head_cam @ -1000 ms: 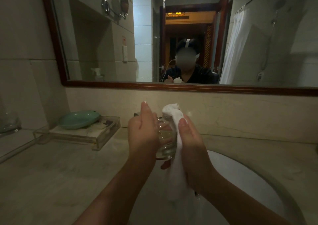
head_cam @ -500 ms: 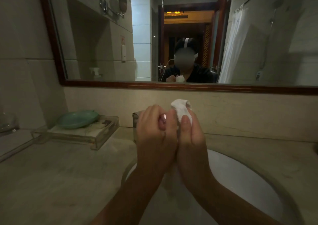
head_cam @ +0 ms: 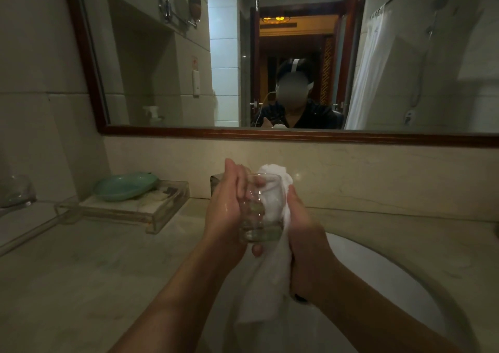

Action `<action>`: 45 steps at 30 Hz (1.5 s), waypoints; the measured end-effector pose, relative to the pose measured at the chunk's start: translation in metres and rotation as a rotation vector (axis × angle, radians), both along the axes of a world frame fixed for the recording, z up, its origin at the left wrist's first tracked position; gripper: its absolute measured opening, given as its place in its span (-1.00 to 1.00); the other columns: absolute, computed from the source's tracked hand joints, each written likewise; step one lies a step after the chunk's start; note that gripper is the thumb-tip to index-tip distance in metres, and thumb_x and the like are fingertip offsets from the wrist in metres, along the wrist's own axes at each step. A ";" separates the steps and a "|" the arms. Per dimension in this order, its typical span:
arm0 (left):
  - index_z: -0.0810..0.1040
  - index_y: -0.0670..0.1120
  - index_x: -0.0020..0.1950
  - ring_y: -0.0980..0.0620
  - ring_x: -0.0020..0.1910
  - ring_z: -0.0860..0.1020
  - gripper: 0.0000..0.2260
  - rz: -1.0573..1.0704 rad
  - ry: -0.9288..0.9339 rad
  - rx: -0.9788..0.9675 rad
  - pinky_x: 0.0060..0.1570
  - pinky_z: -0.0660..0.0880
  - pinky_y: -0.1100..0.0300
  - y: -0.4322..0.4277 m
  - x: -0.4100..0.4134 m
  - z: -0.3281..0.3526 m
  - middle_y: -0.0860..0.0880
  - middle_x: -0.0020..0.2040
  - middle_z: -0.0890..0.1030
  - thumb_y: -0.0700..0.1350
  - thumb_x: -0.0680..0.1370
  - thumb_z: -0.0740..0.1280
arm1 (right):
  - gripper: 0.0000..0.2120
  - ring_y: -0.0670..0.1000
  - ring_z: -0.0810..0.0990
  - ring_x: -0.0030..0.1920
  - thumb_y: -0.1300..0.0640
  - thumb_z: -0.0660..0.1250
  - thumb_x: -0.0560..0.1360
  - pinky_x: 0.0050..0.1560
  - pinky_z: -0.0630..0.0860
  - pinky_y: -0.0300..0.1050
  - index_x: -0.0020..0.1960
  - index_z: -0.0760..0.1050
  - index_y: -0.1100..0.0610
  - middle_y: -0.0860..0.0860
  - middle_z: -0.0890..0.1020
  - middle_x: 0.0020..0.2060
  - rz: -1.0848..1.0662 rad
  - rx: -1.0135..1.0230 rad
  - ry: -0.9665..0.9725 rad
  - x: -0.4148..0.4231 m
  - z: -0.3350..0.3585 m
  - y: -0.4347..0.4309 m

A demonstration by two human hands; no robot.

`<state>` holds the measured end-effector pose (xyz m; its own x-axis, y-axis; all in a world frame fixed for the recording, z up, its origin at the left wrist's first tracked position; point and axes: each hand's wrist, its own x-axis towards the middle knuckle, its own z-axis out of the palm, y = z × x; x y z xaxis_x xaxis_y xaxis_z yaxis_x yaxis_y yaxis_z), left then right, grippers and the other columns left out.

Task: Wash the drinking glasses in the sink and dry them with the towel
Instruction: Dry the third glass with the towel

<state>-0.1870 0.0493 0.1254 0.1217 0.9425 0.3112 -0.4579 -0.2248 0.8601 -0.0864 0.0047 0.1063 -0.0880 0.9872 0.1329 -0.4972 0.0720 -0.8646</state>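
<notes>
Now drying: the clear, straight-sided drinking glass (head_cam: 259, 209) is being held upright over the white oval basin sink (head_cam: 378, 271).

The left hand (head_cam: 225, 212) is curling its fingers round the glass's far side, while the right hand (head_cam: 306, 236) is clenching the white cloth towel (head_cam: 266, 277) and pressing it against the glass's right wall (a bunched end is poking up past the rim). To do this well, I judge the left hand should be turning the glass steadily against the towel, with a fold then going inside, since moisture seems to be clinging near the base. The wet skin is making a slip likely. Half a second ago the left hand was covering the glass completely, with both hands pressed close. Now the glass is showing between them again, and the towel's tail is hanging in view.
</notes>
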 end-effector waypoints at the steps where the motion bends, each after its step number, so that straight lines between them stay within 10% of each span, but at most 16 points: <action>1: 0.45 -0.19 -0.23 -0.01 -0.19 0.63 -0.44 0.005 0.011 0.010 -0.25 0.58 0.15 0.000 0.001 -0.002 -0.06 -0.17 0.66 0.26 0.67 0.06 | -0.37 0.10 0.64 -0.27 -0.28 0.02 0.64 -0.36 0.57 -0.12 0.06 0.72 0.13 0.21 0.69 -0.11 0.030 -0.010 0.043 0.001 0.000 0.000; 8: 0.53 0.10 0.26 0.11 -0.05 0.69 -0.72 0.442 0.291 0.176 -0.16 0.66 0.15 -0.007 -0.002 -0.004 0.03 0.04 0.66 0.18 0.67 0.17 | -0.49 0.22 0.71 0.09 -0.22 0.06 0.66 0.05 0.67 0.18 0.33 0.54 0.09 0.20 0.70 0.10 -0.164 0.110 0.004 0.002 -0.002 0.003; 13: 0.47 0.09 0.41 0.11 0.13 0.67 -0.33 0.237 0.303 0.099 0.10 0.64 0.15 -0.027 0.014 -0.015 0.07 0.20 0.66 0.30 0.38 0.52 | -0.72 0.05 0.69 0.11 0.09 0.11 0.72 0.12 0.66 0.03 0.37 0.46 -0.07 0.07 0.66 0.14 -0.428 0.328 -0.138 -0.016 -0.002 -0.002; 18: 0.63 -0.19 0.24 -0.19 0.08 0.70 -0.63 -0.015 0.117 0.157 0.06 0.61 -0.03 -0.019 -0.001 -0.014 -0.18 0.05 0.72 -0.05 0.49 0.50 | -0.75 -0.01 0.66 0.11 0.14 0.12 0.70 0.08 0.65 -0.07 0.30 0.48 -0.01 0.09 0.60 0.14 -0.532 0.427 -0.258 -0.020 0.002 -0.006; 25: 0.52 -0.30 0.34 -0.33 0.07 0.61 -0.50 -0.097 0.024 0.260 0.07 0.53 -0.16 -0.016 -0.017 -0.011 -0.46 0.16 0.56 -0.10 0.47 0.44 | -0.59 0.20 0.64 0.24 -0.12 0.11 0.70 0.28 0.53 0.26 0.44 0.42 0.05 0.19 0.64 0.23 -0.169 0.250 -0.018 -0.011 0.005 -0.001; 33: 0.66 -0.04 0.15 -0.11 0.42 0.51 -0.62 0.229 0.063 0.442 0.46 0.37 -0.19 -0.013 -0.093 -0.001 -0.06 0.29 0.66 0.00 0.36 0.48 | -0.52 0.22 0.56 0.27 -0.07 0.11 0.68 0.30 0.47 0.09 0.35 0.48 0.29 0.27 0.54 0.31 0.169 -0.089 0.383 -0.101 0.008 0.029; 37: 0.64 -0.14 0.14 -0.07 0.16 0.68 -0.53 0.455 0.122 0.354 0.22 0.56 0.04 -0.011 -0.144 -0.015 -0.10 0.08 0.74 0.03 0.30 0.53 | -0.77 0.05 0.64 -0.15 0.06 0.16 0.69 -0.16 0.58 -0.06 0.02 0.55 0.12 0.10 0.66 -0.09 0.025 -0.132 0.115 -0.162 -0.017 0.043; 42: 0.65 -0.10 0.10 0.01 0.02 0.71 -0.67 0.629 0.049 0.126 0.06 0.61 0.14 -0.008 -0.213 -0.041 -0.09 0.00 0.74 -0.14 0.37 0.60 | -0.86 0.21 0.68 0.04 0.14 0.32 0.56 0.20 0.57 0.31 0.01 0.62 0.18 0.18 0.71 -0.01 -0.028 0.016 -0.241 -0.231 -0.058 0.080; 45: 0.61 -0.09 0.09 0.18 -0.12 0.70 -0.77 0.779 0.000 0.050 -0.12 0.58 0.31 -0.005 -0.254 -0.049 -0.07 -0.01 0.71 -0.31 0.50 0.51 | -0.91 0.01 0.66 -0.01 0.05 0.35 0.55 0.08 0.59 0.01 -0.01 0.61 0.03 0.01 0.68 -0.08 -0.156 0.369 -0.736 -0.256 -0.063 0.089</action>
<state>-0.4409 0.0442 0.0764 -0.5696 0.7409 0.3558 -0.1520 -0.5204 0.8403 -0.3427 0.0936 0.0428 -0.1446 0.8997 0.4119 0.2241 0.4352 -0.8720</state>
